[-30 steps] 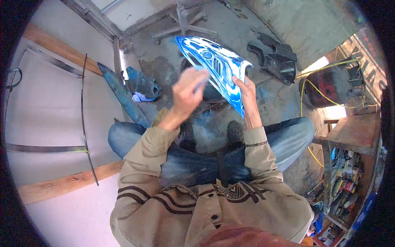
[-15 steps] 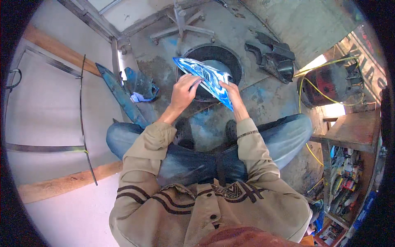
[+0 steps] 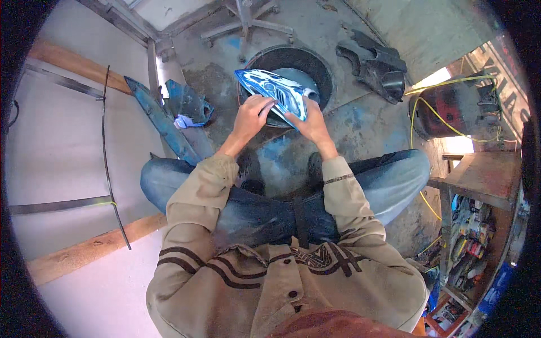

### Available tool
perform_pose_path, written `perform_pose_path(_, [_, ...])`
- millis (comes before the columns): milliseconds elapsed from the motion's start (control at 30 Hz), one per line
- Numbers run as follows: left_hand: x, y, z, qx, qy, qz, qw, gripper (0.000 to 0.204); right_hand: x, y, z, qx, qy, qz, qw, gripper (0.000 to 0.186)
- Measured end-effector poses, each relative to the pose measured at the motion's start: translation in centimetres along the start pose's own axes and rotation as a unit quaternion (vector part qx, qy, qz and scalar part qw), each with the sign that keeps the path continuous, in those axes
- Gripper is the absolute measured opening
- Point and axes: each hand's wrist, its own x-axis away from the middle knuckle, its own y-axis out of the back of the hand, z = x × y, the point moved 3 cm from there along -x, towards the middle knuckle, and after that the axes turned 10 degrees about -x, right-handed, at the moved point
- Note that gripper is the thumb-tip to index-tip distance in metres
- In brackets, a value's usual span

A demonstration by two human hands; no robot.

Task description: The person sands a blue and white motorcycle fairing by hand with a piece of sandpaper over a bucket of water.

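Head view showed both hands on 1 blue-and-white panel (image 3: 276,93), held over a dark round basin (image 3: 293,70) on the floor. The left hand (image 3: 251,115) had its fingers curled down onto the panel's near face, pressing on it; whether they held a cloth or pad could not be told. The right hand (image 3: 310,121) gripped the panel's lower right edge, fingers closed on it, apparently to steady the piece against the other hand's push. The panel tilted, its far tip pointing up-left over the basin rim, probably so that drips fell into the basin. The person sat with knees spread, jeans on either side of the work. The floor (image 3: 360,127) was stained concrete with blue patches. Left of the basin lay a long blue strip (image 3: 160,121) and a crumpled rag (image 3: 185,120). A black moulded part (image 3: 375,62) lay beyond the basin, a chair base (image 3: 245,22) further off, and a yellow hose (image 3: 420,107) ran to the right near a wooden shelf (image 3: 479,180).
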Motion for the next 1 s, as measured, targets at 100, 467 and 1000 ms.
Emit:
perform_pose_path(100, [0.3,-0.4,0.2,0.002,-0.003,-0.004,1.0,0.016,1.7,-0.9,1.4,0.085,0.031,0.02,0.996,0.101])
perform_pose_path(467, [0.2,0.6,1.2,-0.002,0.021,0.013,1.0,0.019,2.1,-2.1,2.7,0.341,0.103,-0.014,0.934,0.102])
perform_pose_path(1000, [2.3,-0.4,-0.5,-0.02,-0.103,0.108,0.989,0.031,-0.6,-2.2,-1.1,0.207,0.203,0.048,0.956,0.101])
